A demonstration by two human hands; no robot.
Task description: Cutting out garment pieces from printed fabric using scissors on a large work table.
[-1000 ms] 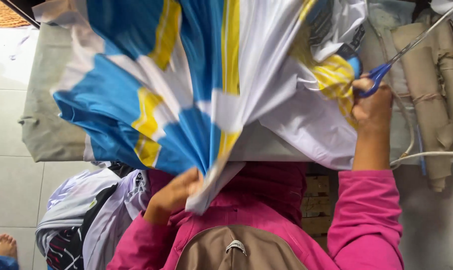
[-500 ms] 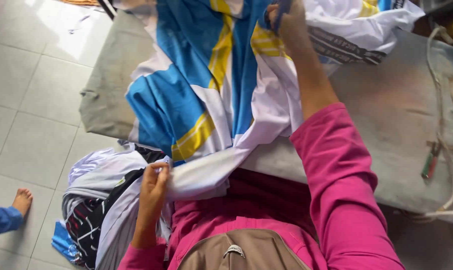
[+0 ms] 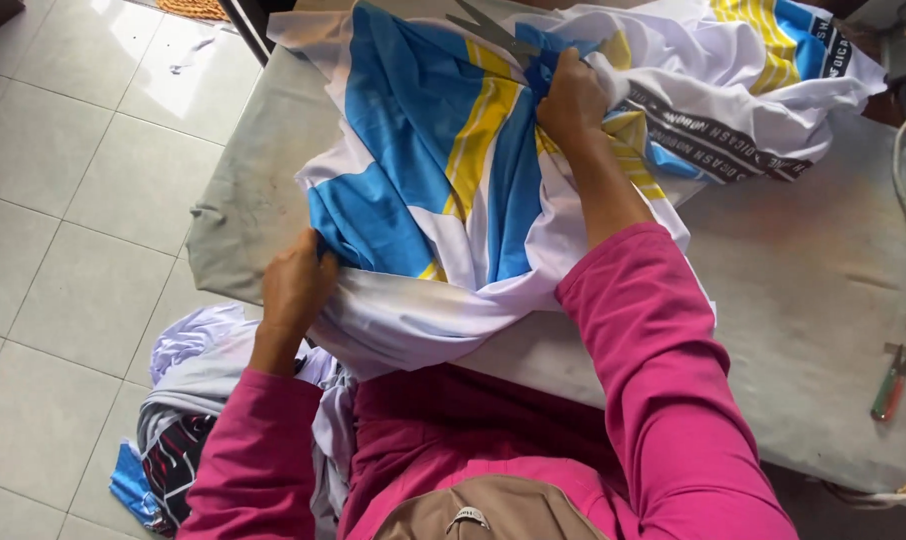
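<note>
Head view is showing the left hand (image 3: 295,283) gripping the near edge of the blue, white and yellow garment (image 3: 443,190) on the padded table (image 3: 793,300), while the right hand (image 3: 571,98) is clutching scissors (image 3: 493,30) above its bunched far part

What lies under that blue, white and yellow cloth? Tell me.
A grey padded table lies under the cloth. The left hand and right hand grip the cloth. Anything beneath its bunched folds is covered.
</note>
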